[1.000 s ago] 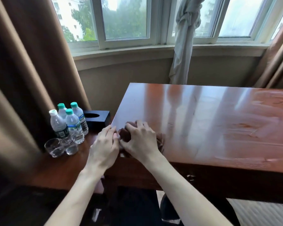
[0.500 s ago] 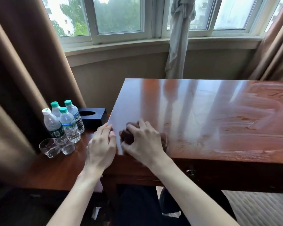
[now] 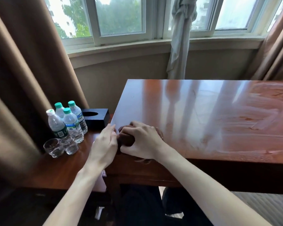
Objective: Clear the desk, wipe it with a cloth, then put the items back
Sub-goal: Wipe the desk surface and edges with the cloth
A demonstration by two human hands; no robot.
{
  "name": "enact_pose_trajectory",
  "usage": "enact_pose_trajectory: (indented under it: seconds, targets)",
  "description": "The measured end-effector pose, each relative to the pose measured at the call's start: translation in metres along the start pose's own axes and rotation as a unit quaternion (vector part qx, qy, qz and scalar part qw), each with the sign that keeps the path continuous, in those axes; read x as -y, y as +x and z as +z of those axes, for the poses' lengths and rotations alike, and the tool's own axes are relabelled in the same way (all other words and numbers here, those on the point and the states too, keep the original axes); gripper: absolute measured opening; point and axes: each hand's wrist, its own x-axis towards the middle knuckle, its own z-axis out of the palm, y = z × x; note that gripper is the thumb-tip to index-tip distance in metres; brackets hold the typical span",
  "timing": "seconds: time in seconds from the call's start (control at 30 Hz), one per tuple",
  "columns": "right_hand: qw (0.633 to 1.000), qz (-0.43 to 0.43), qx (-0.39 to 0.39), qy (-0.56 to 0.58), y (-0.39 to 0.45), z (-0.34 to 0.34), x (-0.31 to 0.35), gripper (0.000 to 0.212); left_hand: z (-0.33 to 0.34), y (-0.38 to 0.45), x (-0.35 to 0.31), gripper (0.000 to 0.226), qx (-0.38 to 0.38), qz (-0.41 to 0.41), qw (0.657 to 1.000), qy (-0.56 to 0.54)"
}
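A glossy red-brown desk (image 3: 203,111) fills the right half of the view, with damp wipe streaks on its right side. At its near left corner lies a bunched brown cloth (image 3: 126,141). My right hand (image 3: 142,141) grips the cloth, fingers curled over it and thumb under its front. My left hand (image 3: 104,144) lies flat with straight fingers at the desk's left edge, touching the cloth. Most of the cloth is hidden under my right hand.
A lower side table (image 3: 69,163) left of the desk carries several water bottles (image 3: 72,124), two glasses (image 3: 54,147) and a black tissue box (image 3: 96,117). Brown curtains (image 3: 23,62) hang at the left and far right, and a tied pale curtain (image 3: 180,38) hangs behind the desk.
Both hands and the cloth stay at the desk's near left corner. My right hand has bunched the cloth tighter toward the edge. The camera has dipped slightly.
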Motion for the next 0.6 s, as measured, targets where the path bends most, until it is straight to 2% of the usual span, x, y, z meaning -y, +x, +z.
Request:
enact_pose_trajectory:
  seconds: [0.03, 0.13, 0.17, 0.27, 0.3, 0.33, 0.43, 0.6]
  targets:
    - [1.0, 0.014, 0.01, 0.006, 0.019, -0.003, -0.007, 0.033, -0.006, 0.004, 0.0, 0.053, 0.006, -0.005, 1.0, -0.016]
    - [0.984, 0.164, -0.062, -0.041, 0.077, 0.004, -0.041, 0.032, -0.018, 0.02, -0.005, 0.045, 0.026, -0.014, 0.999, -0.023]
    - [0.984, 0.152, -0.069, -0.057, 0.085, 0.012, -0.037, 0.033, -0.019, 0.028, -0.008, 0.045, 0.023, -0.008, 0.999, -0.02]
    - [0.999, -0.03, -0.021, 0.0, 0.084, 0.035, -0.017, 0.038, -0.014, 0.063, -0.021, 0.043, 0.004, -0.004, 1.0, -0.029]
    - [0.998, -0.057, -0.001, 0.016, 0.091, 0.037, -0.025, 0.039, -0.011, 0.078, -0.024, 0.042, -0.004, -0.008, 0.999, -0.037]
    - [0.999, -0.041, 0.008, 0.015, 0.109, 0.034, -0.039, 0.038, -0.007, 0.093, -0.027, 0.041, -0.01, -0.008, 0.999, -0.037]
    - [0.995, 0.083, -0.039, -0.029, 0.18, 0.038, -0.099, 0.032, 0.012, 0.136, -0.027, 0.043, 0.003, 0.004, 1.0, 0.001]
    - [0.997, 0.04, 0.034, -0.051, 0.282, 0.048, -0.189, 0.032, 0.05, 0.184, -0.007, 0.055, 0.059, -0.026, 0.994, 0.093]
